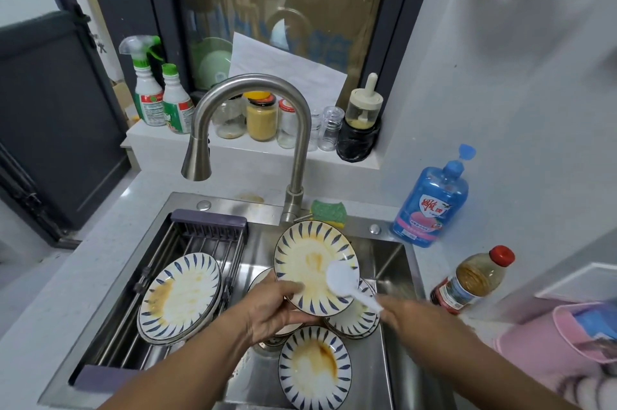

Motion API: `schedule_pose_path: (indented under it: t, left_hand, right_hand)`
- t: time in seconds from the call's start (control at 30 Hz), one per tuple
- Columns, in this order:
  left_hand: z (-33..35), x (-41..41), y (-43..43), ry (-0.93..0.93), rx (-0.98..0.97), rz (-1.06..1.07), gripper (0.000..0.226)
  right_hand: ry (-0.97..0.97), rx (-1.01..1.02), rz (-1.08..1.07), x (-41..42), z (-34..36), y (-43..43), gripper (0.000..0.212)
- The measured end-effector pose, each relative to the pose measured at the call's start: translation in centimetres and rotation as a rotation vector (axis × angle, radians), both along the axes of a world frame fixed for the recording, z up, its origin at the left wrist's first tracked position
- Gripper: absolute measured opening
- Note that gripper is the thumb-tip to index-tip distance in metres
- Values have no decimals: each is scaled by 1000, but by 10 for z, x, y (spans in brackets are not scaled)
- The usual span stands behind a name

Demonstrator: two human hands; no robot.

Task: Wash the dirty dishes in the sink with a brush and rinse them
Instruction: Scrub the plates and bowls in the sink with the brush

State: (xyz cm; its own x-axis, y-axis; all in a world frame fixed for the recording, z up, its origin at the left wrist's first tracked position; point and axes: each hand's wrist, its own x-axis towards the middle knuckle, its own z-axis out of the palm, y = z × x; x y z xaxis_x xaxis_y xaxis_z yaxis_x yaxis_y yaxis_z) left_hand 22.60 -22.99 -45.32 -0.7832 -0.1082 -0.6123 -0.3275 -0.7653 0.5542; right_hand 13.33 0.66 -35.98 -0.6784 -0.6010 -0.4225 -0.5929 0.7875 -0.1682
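The steel sink (395, 262) fills the near middle of the view, set in a pale counter (50, 302). Across its left half lies a wire drain rack (207, 232), its rods running near to far. It carries a stack of blue-striped plates (180, 296), the top one smeared brown on its left side. The arched faucet (297, 149) rises from the far edge of the sink, and its spout hangs down to the left.

At the far right of the sink stands a blue detergent bottle (430, 205) with its cap flipped open. Nearer on the right, a brown-filled bottle (470, 282) with a red cap leans on the counter.

The held plate (307, 262) hangs over the middle of the sink, tilted so that its stained face looks up and toward the viewer. Another dirty plate (315, 373) lies flat in the basin nearer the viewer. More plates (354, 322) lie stacked just right of and below the held one.

The left hand (270, 312) grips the held plate at its near-left rim, thumb on the face. The right hand (410, 316), blurred, is closed round the brush handle.

The white brush (344, 281) lies with its long axis slanting from far-left to near-right. Its head points far-left and rests on the plate's lower right face.

A green and yellow sponge (329, 212) sits behind the plate, by the faucet base.
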Motion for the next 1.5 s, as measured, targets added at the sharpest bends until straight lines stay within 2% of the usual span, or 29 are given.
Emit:
schedule_pose_path:
  t: [0.07, 0.13, 0.27, 0.37, 0.43, 0.57, 0.73, 0.83, 0.9, 1.0, 1.1, 1.17, 1.27, 1.4, 1.5]
  left_hand:
    - [0, -1, 4, -14, 1, 52, 38]
    - [0, -1, 7, -9, 16, 75, 49]
    - [5, 2, 5, 40, -18, 75, 59]
    - [10, 5, 4, 48, -124, -14, 53]
    - [13, 4, 10, 41, -178, -96, 49]
    - [19, 2, 24, 24, -208, -159, 57]
    - [6, 2, 15, 24, -111, -3, 78]
    - [5, 2, 10, 32, -112, 39, 74]
    - [6, -1, 7, 6, -222, 15, 64]
    - [10, -4, 1, -27, -351, -30, 51]
    - [14, -6, 1, -9, -408, -109, 46]
    - [15, -8, 4, -2, -418, -167, 54]
    - [13, -9, 7, -16, -424, -192, 60]
    - [14, -4, 3, 14, -504, -161, 53]
    - [14, -6, -2, 14, -496, -44, 51]
  right_hand:
    - [-111, -79, 26, 18, -4, -10, 30]
    - [-149, -136, 69, 30, -8, -18, 30]
    - [-24, -55, 67, 25, 1, -6, 32]
    - [119, 17, 18, 1, 11, 2, 32]
    - [114, -11, -10, -15, 12, -11, 33]
    - [-96, -139, -32, -13, 2, -39, 36]
    - [-296, -189, 58, 6, -5, -29, 36]
    - [-404, -174, 66, 8, -5, -23, 34]
    - [-348, -81, 96, 1, -2, -13, 34]
    - [-70, 127, 173, -14, 6, 5, 33]
    - [153, 139, 142, -22, 14, -1, 34]
    - [151, 68, 96, -23, 18, -16, 38]
    - [94, 6, 139, -13, 17, -34, 43]
    - [285, 65, 154, -17, 15, -30, 43]
    - [232, 105, 93, -22, 11, -12, 35]
